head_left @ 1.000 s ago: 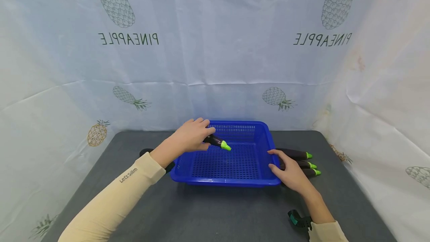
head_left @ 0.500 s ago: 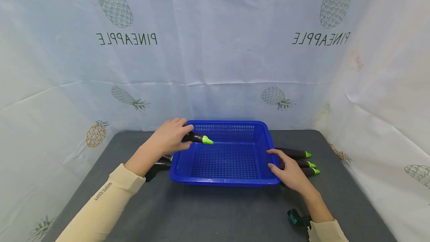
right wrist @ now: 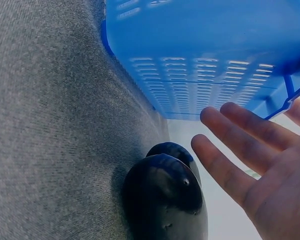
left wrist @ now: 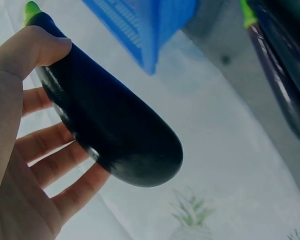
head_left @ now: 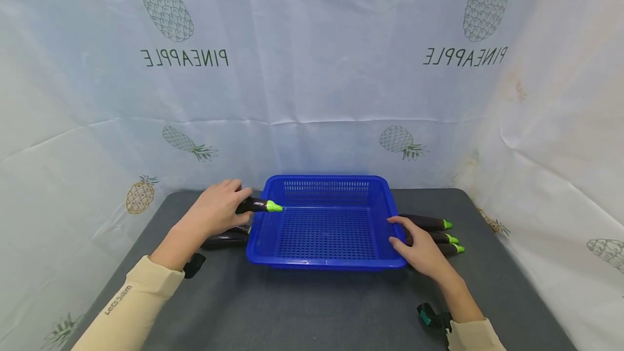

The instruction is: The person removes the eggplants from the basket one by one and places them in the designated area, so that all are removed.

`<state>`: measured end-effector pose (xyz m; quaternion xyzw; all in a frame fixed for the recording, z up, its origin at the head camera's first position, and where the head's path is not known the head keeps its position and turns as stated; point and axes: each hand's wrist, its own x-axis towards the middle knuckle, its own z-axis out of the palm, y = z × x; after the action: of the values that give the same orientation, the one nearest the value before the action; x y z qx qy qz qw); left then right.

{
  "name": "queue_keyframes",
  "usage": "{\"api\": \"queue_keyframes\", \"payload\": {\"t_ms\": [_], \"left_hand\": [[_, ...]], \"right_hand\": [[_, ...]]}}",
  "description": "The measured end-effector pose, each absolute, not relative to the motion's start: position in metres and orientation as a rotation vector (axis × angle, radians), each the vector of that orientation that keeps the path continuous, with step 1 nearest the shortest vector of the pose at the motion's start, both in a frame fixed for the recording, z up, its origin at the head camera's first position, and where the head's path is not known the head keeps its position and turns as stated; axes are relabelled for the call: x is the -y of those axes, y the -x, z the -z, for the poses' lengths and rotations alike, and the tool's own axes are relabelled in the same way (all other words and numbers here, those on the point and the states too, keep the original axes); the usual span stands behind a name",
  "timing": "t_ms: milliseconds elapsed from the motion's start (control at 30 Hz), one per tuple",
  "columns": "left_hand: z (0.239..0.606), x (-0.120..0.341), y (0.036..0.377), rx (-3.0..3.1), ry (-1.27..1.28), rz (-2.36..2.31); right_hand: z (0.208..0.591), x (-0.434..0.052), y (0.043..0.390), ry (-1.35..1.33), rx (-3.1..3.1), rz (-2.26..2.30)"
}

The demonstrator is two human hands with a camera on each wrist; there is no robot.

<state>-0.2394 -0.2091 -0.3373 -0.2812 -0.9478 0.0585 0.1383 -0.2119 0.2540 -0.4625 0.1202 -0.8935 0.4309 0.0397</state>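
Observation:
My left hand [head_left: 218, 209] holds an eggplant [left wrist: 112, 120] near its green stem end, thumb on one side and fingers on the other. In the head view this eggplant is raised at the left rim of a blue plastic basket [head_left: 331, 264], its stem pointing right over the rim. Two more eggplants [head_left: 225, 240] lie on the table below that hand. My right hand [head_left: 421, 251] grips the basket's right rim, thumb and index finger over it. Its other fingers [right wrist: 222, 167] extend outside the wall, under the rim, above dark eggplants [right wrist: 162, 195]. The basket holds nothing.
Several eggplants [head_left: 429, 223] with green stems lie right of the basket, partly hidden by it and my right hand. The dark grey table [head_left: 312, 307] meets a pineapple-print cloth [head_left: 322, 91] behind and at the sides.
My left hand has moved left with the eggplant, from over the basket to its left rim, uncovering eggplants on the left. The right hand and basket have stayed put.

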Motion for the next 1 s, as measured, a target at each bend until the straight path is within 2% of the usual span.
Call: {"api": "queue_keyframes", "payload": {"t_ms": [733,1000], "left_hand": [[0.373,0.272,0.224,2.898,0.554,-0.11],[0.394,0.283,0.223,2.953,0.539,-0.096]], "right_hand": [[0.463,-0.253,0.212,-0.366,2.729,-1.287],[0.461,-0.253,0.211,-0.354,2.735,-1.322]]}}
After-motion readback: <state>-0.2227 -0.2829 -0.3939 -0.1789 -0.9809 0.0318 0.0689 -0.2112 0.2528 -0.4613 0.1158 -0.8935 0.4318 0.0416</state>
